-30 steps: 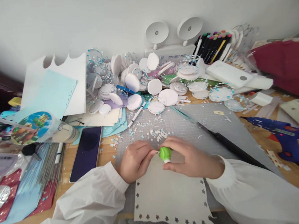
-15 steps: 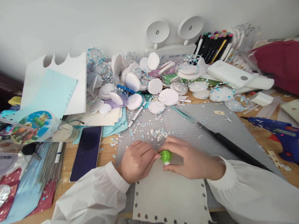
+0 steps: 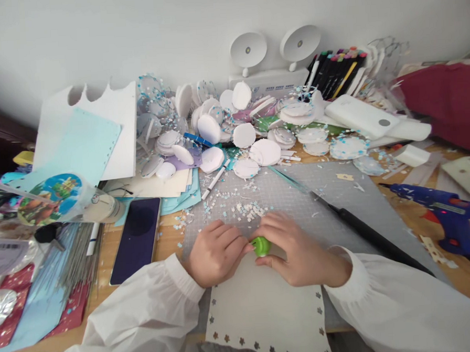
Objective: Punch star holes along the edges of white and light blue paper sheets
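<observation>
My right hand (image 3: 296, 249) is closed round a small green craft punch (image 3: 261, 246), thumb below and fingers above. The punch sits at the far edge of a white paper sheet (image 3: 265, 305). Flower-shaped holes run along the sheet's two sides and near edge. My left hand (image 3: 219, 253) is closed at the sheet's far left part, its thumb and finger pinched right beside the punch. The paper's edge between those fingers is mostly hidden. Just beyond my hands, tiny white and pale blue flower cut-outs (image 3: 249, 211) lie scattered on the grey cutting mat (image 3: 330, 192).
White foam discs (image 3: 265, 152) and beaded wire pieces pile up at the back. A long black-handled tool (image 3: 364, 229) crosses the mat at right, near a blue glue gun (image 3: 445, 207). Left are a phone (image 3: 136, 239), a plastic cup (image 3: 55, 198) and thin wires (image 3: 80, 263).
My right thumb has moved up against the punch, and its white lower part no longer shows. The paper sheet has shifted slightly left. My left hand has hardly moved.
</observation>
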Tool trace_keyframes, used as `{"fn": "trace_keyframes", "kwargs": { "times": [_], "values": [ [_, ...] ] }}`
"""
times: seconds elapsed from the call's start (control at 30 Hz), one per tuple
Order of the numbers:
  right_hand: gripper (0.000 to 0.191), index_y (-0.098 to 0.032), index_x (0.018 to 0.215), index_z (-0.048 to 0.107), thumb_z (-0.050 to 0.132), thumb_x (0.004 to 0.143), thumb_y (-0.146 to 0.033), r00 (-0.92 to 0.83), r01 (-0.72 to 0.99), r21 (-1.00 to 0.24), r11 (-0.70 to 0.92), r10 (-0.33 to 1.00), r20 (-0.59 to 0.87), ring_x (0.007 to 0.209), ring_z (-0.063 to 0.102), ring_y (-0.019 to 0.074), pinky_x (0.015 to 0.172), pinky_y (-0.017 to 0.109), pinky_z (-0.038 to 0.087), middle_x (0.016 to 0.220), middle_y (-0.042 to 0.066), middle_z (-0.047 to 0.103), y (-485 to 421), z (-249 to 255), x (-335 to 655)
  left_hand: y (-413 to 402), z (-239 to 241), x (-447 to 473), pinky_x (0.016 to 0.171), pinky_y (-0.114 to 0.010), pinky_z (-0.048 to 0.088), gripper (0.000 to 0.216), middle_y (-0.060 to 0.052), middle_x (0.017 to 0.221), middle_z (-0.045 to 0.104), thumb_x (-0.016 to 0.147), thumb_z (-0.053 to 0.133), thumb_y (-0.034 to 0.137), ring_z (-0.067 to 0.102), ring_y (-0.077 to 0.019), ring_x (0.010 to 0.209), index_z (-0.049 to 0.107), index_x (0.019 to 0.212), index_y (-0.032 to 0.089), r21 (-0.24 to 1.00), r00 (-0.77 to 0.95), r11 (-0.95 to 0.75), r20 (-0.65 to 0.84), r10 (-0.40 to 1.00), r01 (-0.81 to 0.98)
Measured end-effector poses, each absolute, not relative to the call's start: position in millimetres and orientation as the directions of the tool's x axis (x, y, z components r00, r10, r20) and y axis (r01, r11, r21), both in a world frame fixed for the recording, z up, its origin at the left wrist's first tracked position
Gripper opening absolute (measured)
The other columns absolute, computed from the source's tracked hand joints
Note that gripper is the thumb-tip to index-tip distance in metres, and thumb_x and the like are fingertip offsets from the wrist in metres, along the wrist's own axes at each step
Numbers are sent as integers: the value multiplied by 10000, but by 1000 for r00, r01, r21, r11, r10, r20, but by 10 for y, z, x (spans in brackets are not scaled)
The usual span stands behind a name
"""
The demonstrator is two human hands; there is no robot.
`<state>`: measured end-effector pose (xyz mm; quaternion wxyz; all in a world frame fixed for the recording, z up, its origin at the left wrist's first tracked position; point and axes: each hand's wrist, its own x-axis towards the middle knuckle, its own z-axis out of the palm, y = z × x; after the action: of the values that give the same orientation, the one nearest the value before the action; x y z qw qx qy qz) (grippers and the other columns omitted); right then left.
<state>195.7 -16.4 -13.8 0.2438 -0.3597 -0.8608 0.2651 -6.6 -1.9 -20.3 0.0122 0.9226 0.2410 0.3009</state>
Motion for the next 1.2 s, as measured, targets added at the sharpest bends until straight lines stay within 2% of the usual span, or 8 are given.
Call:
{"fn": "trace_keyframes", "kwargs": {
  "times": [0.13, 0.2, 0.3, 0.37, 0.5, 0.67, 0.77, 1.2],
  "values": [
    [104, -168, 857, 522, 592, 807, -226, -613, 512, -590, 624, 747, 257, 791, 448, 204, 753, 375, 324, 795, 36, 507, -171, -138, 1942, -10, -156, -82, 579, -297, 370, 194, -41, 665, 616, 911, 452, 187, 506, -155, 597, 584, 777, 140, 198, 705, -872, 521, 480, 447],
    [86, -166, 858, 530, 579, 802, -209, -612, 533, -563, 632, 747, 259, 793, 448, 208, 769, 388, 319, 790, 37, 508, -178, -140, 1937, 0, -109, -91, 607, -319, 378, 245, -62, 744, 642, 900, 486, 350, 534, -175, 648, 595, 852, 135, 202, 687, -857, 524, 504, 475],
    [91, -165, 847, 537, 584, 780, -204, -614, 554, -527, 645, 744, 265, 794, 440, 212, 784, 402, 315, 787, 38, 505, -195, -140, 1921, 15, -55, -92, 662, -361, 384, 538, -86, 820, 649, 757, 555, 642, 557, -213, 716, 602, 914, 129, 192, 662, -825, 515, 545, 531],
    [89, -163, 811, 528, 588, 777, -219, -623, 558, -504, 659, 734, 269, 792, 432, 210, 791, 407, 318, 784, 39, 499, -202, -138, 1902, 19, -47, -80, 684, -372, 377, 594, -74, 805, 637, 697, 567, 704, 552, -214, 722, 606, 881, 140, 198, 682, -818, 465, 564, 541],
    [122, -164, 717, 486, 578, 773, -222, -638, 577, -452, 680, 721, 270, 779, 418, 202, 798, 413, 337, 759, 36, 476, -196, -146, 1869, 10, -81, -43, 672, -350, 364, 467, -35, 698, 587, 764, 562, 617, 512, -185, 680, 580, 748, 151, 206, 742, -828, 368, 560, 522],
    [24, -156, 776, 539, 538, 760, -174, -643, 566, -417, 711, 698, 315, 781, 426, 200, 932, 484, 315, 753, 33, 468, -205, -174, 1871, -10, -116, -35, 658, -343, 367, 401, -45, 687, 559, 825, 549, 521, 479, -186, 675, 580, 753, 128, 231, 781, -858, 357, 513, 458],
    [72, -162, 790, 553, 505, 745, -133, -637, 568, -410, 714, 696, 331, 763, 428, 192, 1003, 511, 274, 739, 25, 456, -225, -175, 1875, -20, -125, -42, 644, -342, 373, 390, -50, 676, 548, 840, 539, 497, 464, -187, 665, 586, 766, 117, 253, 783, -864, 367, 502, 435],
    [114, -177, 852, 529, 594, 808, -260, -608, 542, -538, 645, 743, 279, 842, 495, 189, 1020, 474, 265, 813, 27, 514, -151, -180, 1917, 53, -139, -102, 689, -348, 381, 445, -67, 789, 600, 876, 463, 546, 507, -200, 732, 602, 922, 127, 271, 769, -837, 335, 545, 476]
  ]
}}
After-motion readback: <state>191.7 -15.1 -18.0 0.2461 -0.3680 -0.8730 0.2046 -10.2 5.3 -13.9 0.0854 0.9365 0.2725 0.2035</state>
